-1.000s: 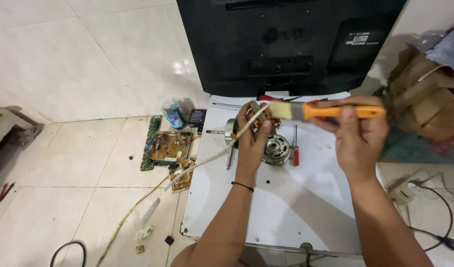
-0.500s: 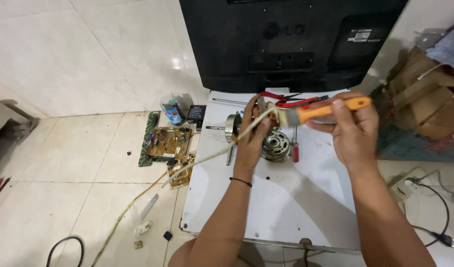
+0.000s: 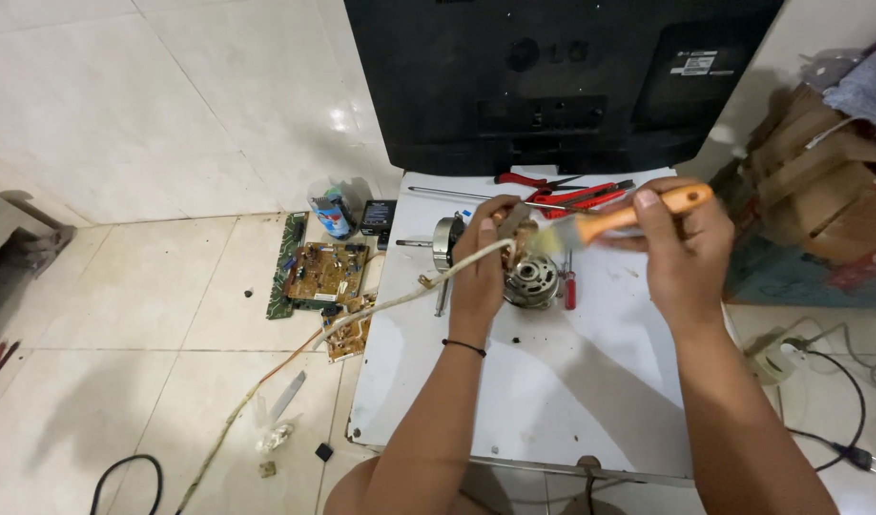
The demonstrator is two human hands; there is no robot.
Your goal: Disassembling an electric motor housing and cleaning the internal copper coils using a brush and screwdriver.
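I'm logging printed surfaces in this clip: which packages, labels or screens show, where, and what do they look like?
Monitor: black, rear side facing the camera, upright behind the white table.
Sticker label: small white rectangle, on the monitor's back, upper right.
Can: small, blue and white, on the floor left of the table.
Cardboard boxes: brown, stacked at right.
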